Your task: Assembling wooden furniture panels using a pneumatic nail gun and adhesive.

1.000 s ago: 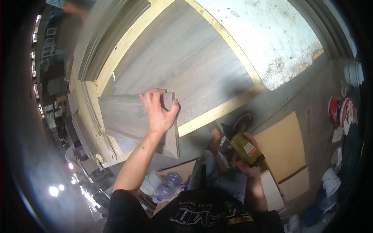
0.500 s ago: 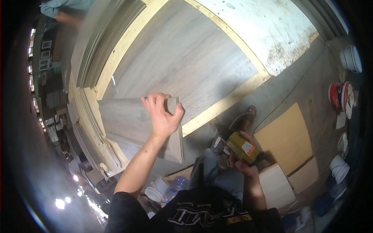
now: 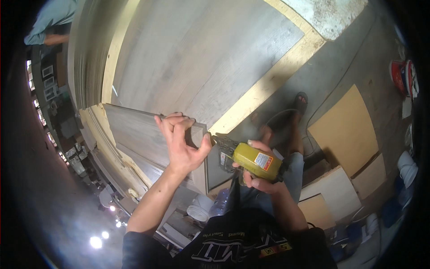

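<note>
My left hand (image 3: 182, 143) is clasped over the top corner of a grey-brown framed wooden panel (image 3: 139, 127), fingers on the upper edge and thumb at the right end. The panel stands tilted at the near edge of a larger grey-brown board. A green handheld power tool (image 3: 254, 160) with a black front part is held in my right hand (image 3: 262, 181), fingers wrapped round its body. The tool's front (image 3: 226, 148) is close beside the panel's right edge and my left thumb; whether they touch I cannot tell.
Pale wooden strips (image 3: 268, 87) border the large board (image 3: 197, 58). Stacked mouldings (image 3: 92, 49) run along its left. A cable curves over the floor, past tan sheets (image 3: 347, 130) and a red bucket (image 3: 398, 76). Another person's arm (image 3: 56, 39) shows at the upper left.
My right hand has brought the power tool up and left, from beside my legs to the panel's right edge. The left hand keeps its grip. My view has shifted.
</note>
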The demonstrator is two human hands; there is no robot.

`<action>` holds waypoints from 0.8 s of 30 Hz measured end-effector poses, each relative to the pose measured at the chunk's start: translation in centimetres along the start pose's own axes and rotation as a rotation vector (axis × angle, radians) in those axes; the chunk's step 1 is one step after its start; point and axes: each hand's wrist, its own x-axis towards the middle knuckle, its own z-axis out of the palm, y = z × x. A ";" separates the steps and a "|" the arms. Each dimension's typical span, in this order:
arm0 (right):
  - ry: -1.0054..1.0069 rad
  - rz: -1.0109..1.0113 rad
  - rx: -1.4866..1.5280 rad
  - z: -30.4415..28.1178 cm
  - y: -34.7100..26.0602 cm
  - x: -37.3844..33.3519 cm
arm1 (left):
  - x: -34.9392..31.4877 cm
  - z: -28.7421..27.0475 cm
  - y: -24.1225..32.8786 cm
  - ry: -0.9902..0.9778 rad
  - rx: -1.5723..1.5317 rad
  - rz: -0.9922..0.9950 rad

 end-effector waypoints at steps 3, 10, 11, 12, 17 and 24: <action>0.015 -0.021 0.003 0.3 0.4 0.1 | -0.6 0.0 0.0 -0.026 0.015 0.040; -0.005 -0.109 -0.045 0.8 1.0 0.8 | -0.8 0.0 -0.1 -0.011 0.026 0.084; 0.013 -0.132 -0.064 0.9 0.9 0.9 | -0.8 0.0 -0.2 -0.007 0.020 0.100; 0.014 -0.133 -0.065 1.0 0.8 1.0 | -0.8 0.0 -0.2 -0.006 0.020 0.101; -0.013 -0.118 -0.130 0.5 1.7 1.1 | -0.8 0.0 -0.2 0.004 0.036 0.099; -0.014 -0.065 -0.063 0.4 1.5 1.1 | -0.8 -0.1 -0.1 -0.035 0.038 0.063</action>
